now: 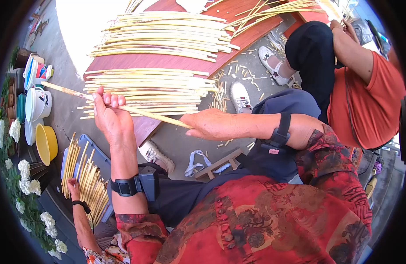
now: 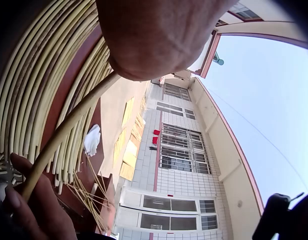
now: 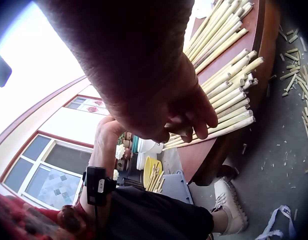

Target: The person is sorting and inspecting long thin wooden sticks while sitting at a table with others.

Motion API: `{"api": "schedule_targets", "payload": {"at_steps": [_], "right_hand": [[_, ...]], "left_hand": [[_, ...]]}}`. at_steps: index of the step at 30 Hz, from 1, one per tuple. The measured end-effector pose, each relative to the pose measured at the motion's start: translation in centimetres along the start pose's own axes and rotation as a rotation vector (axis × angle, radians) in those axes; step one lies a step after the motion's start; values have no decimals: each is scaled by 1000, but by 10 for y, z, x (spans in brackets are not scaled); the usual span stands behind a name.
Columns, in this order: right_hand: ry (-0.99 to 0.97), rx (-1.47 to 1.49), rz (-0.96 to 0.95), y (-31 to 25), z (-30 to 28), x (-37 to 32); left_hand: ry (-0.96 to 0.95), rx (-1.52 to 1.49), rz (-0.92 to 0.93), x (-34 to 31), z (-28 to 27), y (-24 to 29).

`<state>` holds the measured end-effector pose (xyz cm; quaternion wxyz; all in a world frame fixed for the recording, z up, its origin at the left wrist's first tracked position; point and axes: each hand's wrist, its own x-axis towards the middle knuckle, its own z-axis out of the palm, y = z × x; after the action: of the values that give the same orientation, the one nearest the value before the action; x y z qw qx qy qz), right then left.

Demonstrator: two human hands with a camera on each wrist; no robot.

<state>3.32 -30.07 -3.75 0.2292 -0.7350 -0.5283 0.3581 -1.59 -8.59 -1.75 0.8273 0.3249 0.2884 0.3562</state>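
Note:
A long pale yellow stick (image 1: 154,115), with brown marks toward its left end, slants across the head view. The left hand (image 1: 109,114) grips it near the middle, fingers curled over it. At the stick's right end, the right hand (image 1: 211,123) pinches it with thumb and fingers. Behind the hands, rows of similar sticks (image 1: 150,83) lie side by side on a reddish-brown board (image 1: 167,63). In the left wrist view the held stick (image 2: 69,125) runs down to the right hand's fingers (image 2: 46,207). The right wrist view hides most of the stick behind the right hand (image 3: 169,107).
Short cut pieces (image 1: 220,99) litter the floor right of the board. A person in an orange shirt (image 1: 370,101) sits at right. At lower left, another person's hand (image 1: 73,189) touches sticks over a blue tray (image 1: 101,154). A yellow basin (image 1: 46,143) and white buckets (image 1: 38,104) stand at left.

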Motion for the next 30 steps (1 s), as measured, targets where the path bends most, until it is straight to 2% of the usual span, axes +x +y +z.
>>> {"api": "schedule_targets", "payload": {"at_steps": [4, 6, 7, 9, 10, 15, 17, 19, 21, 22, 24, 25, 27, 28, 30], "right_hand": [[83, 90, 15, 2, -2, 2], [219, 172, -41, 1, -3, 6], [217, 176, -39, 1, -3, 8], [343, 178, -78, 2, -4, 10], [319, 162, -74, 0, -8, 11], [252, 123, -138, -5, -23, 5], [164, 44, -138, -4, -25, 1], [161, 20, -163, -1, -27, -6], [117, -39, -110, 3, -28, -9], [123, -34, -136, 5, -29, -9], [149, -53, -150, 11, -30, -7], [158, -58, -134, 14, -30, -5], [172, -98, -118, 25, -25, 4], [251, -107, -53, 32, -21, 10], [392, -117, 47, 42, -15, 17]], "left_hand": [[-57, -47, -35, -3, -7, -7], [-81, -106, -106, -12, -6, -13], [-78, -103, -109, -14, -6, -12], [-137, -132, -113, -16, -4, -10], [-74, -128, -105, -16, -1, -4], [-81, -127, -32, 4, -25, 31], [77, -126, 67, 9, -41, 52], [26, -186, 115, 19, -72, 76], [383, -85, 240, 15, -86, 100], [372, -91, 271, 7, -93, 110], [574, 155, 354, -10, -102, 127], [567, 142, 377, -25, -99, 130], [325, 423, 359, -58, -95, 124], [326, 413, 381, -69, -93, 122], [115, 324, 153, -82, -92, 113]]}}
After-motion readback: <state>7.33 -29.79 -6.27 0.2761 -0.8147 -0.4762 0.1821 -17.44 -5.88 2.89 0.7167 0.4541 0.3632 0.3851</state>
